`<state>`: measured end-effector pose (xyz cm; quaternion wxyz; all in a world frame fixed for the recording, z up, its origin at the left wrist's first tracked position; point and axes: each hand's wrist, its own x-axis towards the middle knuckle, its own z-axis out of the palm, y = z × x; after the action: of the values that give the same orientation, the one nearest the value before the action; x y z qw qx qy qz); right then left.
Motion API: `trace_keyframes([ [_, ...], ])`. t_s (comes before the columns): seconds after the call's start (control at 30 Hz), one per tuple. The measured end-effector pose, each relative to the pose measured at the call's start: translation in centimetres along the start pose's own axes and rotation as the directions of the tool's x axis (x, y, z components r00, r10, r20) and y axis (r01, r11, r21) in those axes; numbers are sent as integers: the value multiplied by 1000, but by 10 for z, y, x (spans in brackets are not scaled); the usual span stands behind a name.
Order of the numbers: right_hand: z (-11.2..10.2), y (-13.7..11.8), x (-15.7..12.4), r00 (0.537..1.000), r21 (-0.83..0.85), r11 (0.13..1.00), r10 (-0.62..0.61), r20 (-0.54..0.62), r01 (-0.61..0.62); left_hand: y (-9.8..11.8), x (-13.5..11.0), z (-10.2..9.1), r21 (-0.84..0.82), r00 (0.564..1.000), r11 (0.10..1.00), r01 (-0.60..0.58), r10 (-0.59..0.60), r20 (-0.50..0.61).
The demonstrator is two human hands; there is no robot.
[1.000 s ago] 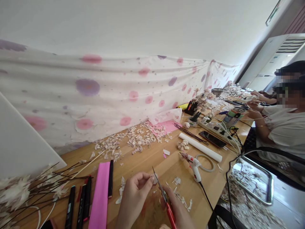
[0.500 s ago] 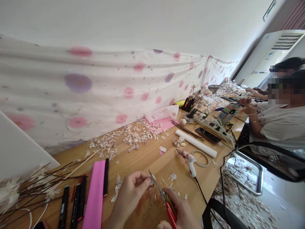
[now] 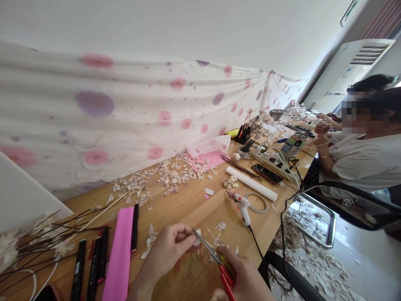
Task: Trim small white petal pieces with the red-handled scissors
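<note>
My left hand (image 3: 171, 248) pinches a small pale papery piece (image 3: 197, 237), which looks like a garlic skin, between thumb and fingers. Scissors (image 3: 226, 278) with red and yellow handles are gripped in my right hand (image 3: 242, 276). Their blades reach up and left to the papery piece at my left fingertips. Whether the blades are fully closed is hard to make out. Loose pale skins (image 3: 150, 240) lie on the wooden table left of my left hand, and more flakes (image 3: 220, 226) lie beyond the blades.
A glue gun (image 3: 241, 205), a white roll (image 3: 252, 184), garlic cloves (image 3: 231, 181), a phone (image 3: 266, 173) and a power strip (image 3: 272, 162) lie to the right. Pink crepe paper (image 3: 119, 253) and black markers (image 3: 78, 267) are on the left. Two people (image 3: 360, 159) sit at the far right.
The view has turned slightly, so the table things sit a little further left and up. The scissor blades now meet the papery piece more closely at my left fingertips.
</note>
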<state>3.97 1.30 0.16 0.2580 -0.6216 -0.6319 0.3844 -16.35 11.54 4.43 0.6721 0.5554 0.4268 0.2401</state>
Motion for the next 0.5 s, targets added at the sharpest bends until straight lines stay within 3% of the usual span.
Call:
trace_keyframes([
  [0.1, 0, 7, -2, 1000, 53, 999, 4, -19, -3, -1, 0, 3, -34, 1000, 999, 14, -13, 15],
  [0.23, 6, 7, -3, 995, 287, 958, 5, -98, 24, -2, 1, 7, -18, 1000, 1000, -6, 6, 23],
  [0.37, 13, -12, 6, 959, 539, 842, 148, -241, 6, 3, 1, 15, 146, 999, 988, -50, 50, 0],
  [0.5, 12, -33, 19, 943, 685, 728, 213, -256, 22, 8, 0, 21, 177, 997, 981, -75, 76, 2],
])
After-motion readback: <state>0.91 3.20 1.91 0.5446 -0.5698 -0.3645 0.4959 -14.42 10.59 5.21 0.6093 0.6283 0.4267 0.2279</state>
